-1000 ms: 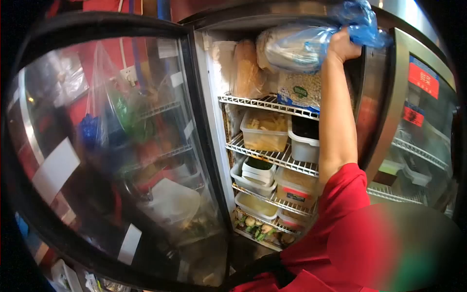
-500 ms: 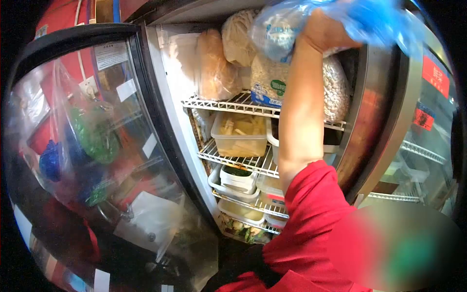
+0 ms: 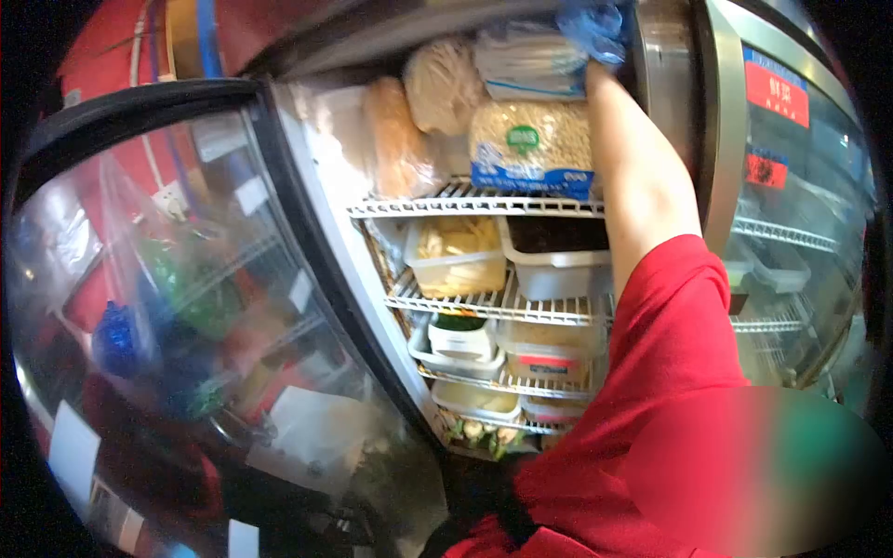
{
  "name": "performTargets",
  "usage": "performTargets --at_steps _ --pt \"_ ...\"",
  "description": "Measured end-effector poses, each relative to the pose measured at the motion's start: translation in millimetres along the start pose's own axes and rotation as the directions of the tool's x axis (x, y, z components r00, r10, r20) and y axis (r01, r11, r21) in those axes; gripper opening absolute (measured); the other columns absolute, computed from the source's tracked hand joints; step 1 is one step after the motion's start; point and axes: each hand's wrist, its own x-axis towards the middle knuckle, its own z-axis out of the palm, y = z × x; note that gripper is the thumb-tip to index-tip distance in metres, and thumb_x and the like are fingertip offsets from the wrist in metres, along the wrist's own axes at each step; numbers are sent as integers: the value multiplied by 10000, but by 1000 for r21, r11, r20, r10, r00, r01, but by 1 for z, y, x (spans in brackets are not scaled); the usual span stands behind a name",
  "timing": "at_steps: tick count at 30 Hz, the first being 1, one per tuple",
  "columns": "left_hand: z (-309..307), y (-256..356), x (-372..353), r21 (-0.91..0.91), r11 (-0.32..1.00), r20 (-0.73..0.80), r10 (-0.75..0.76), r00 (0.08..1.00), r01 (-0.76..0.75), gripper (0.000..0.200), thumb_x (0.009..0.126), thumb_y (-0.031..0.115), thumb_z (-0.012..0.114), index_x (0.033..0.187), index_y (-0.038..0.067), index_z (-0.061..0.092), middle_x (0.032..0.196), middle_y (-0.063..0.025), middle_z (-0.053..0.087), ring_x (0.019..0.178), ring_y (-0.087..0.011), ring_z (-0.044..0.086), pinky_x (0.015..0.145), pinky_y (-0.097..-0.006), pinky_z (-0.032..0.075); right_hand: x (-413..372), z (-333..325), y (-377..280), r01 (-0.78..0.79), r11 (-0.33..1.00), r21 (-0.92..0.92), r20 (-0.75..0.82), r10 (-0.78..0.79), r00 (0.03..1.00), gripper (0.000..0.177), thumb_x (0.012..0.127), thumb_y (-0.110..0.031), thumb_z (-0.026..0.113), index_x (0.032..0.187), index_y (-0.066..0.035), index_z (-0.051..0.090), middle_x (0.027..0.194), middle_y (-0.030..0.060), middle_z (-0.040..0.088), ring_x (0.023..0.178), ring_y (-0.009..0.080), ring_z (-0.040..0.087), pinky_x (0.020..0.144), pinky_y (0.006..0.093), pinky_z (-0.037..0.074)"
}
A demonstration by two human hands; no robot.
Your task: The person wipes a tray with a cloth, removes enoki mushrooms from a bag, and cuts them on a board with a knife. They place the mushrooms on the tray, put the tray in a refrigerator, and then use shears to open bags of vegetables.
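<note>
My right hand (image 3: 602,73) reaches up to the top shelf, against a crumpled blue plastic bag (image 3: 593,33); its fingers are hidden. Beside it, white bundles in clear plastic (image 3: 530,60) rest on a large bag of pale pellets (image 3: 544,139) with a blue band and green label. Further left on that shelf are a rounded pale bag (image 3: 442,86) and an orange-brown bag (image 3: 398,139). Nowhere in view is my left hand.
The open glass door (image 3: 214,307) fills the left side. Lower racks hold a tub of yellow food (image 3: 456,256), a tub of dark contents (image 3: 558,265) and several more containers. A second glass-fronted cabinet (image 3: 800,223) stands right. A blurred patch covers the lower right.
The blue bag has gone from in front of the upper shelf back onto its top right part, along with my right hand. White bundles and the dark tub have come into fuller view.
</note>
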Motion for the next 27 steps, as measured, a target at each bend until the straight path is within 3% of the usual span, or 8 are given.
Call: performTargets --at_steps 8,19,27 --pt "10 -16 49 29 1000 52 -9 999 8 408 831 350 532 1025 -8 520 878 -206 600 793 -295 603 710 -403 495 31 10 16 -50 988 -148 99 65 993 157 755 -139 585 793 8 627 800 145 631 772 301 617 683 389 492" --pt "117 -38 210 160 987 1 33 999 -33 420 840 350 518 1042 -19 517 909 -199 596 808 -288 597 719 -396 493 59 49 54 -29 986 -166 30 35 999 166 764 -151 581 829 -8 636 859 138 629 814 296 616 702 395 493" --pt "127 -42 210 217 976 -50 -7 999 18 429 846 349 508 1054 -26 515 931 -194 593 820 -283 593 726 -391 492 49 56 64 -126 981 -150 60 136 989 176 771 -160 578 856 -19 642 902 133 627 845 292 615 716 399 494"
